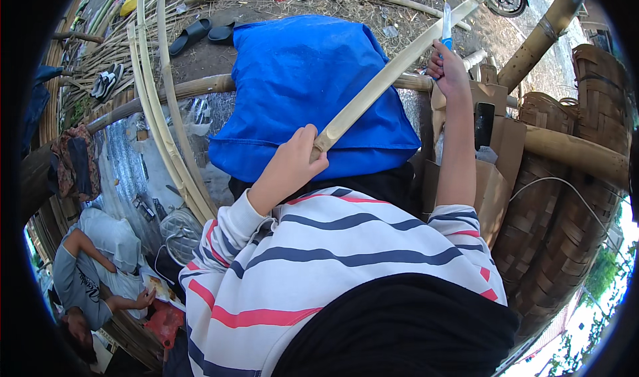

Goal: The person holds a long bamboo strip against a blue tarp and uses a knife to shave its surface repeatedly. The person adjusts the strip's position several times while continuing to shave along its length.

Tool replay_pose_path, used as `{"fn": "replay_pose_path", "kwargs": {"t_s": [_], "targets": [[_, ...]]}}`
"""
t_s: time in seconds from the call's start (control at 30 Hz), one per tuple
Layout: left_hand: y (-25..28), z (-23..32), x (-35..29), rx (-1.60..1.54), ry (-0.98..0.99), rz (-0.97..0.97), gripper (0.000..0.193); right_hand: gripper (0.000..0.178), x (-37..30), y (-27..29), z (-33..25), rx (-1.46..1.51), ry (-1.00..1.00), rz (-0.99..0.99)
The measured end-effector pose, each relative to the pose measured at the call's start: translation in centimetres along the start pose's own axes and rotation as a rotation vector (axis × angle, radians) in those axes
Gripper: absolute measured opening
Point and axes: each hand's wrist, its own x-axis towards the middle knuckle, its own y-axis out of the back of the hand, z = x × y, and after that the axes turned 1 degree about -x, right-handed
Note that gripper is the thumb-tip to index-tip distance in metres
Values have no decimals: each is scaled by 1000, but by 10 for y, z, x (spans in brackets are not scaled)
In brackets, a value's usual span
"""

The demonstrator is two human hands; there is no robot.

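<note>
My left hand (291, 166) is closed around the near end of a long split bamboo strip (393, 74). The strip slants away to the upper right, over a blue cloth (303, 77) spread on my lap. At the right, my right hand (447, 71) grips the blue handle of a knife (446, 25) with its pale blade pointing up and away. The blade stands close to the far part of the strip; whether they touch I cannot tell.
More bamboo strips (158, 104) lean at the left. A bamboo pole (193, 87) runs crosswise beyond my lap. Woven bamboo panels (559, 237) and a cardboard box (496, 154) with a phone stand at the right. Black sandals (190, 37) lie ahead. Another person (83, 277) sits at the lower left.
</note>
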Motion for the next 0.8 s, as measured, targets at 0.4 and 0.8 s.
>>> {"fn": "replay_pose_path", "kwargs": {"t_s": [0.4, 0.8], "targets": [[-42, 1, 36, 99, 132, 98, 35, 55, -76, -22, 38, -1112, 196, -145], [-51, 4, 42, 364, 29, 180, 32, 42, -87, -36, 69, -1308, 427, -349]]}}
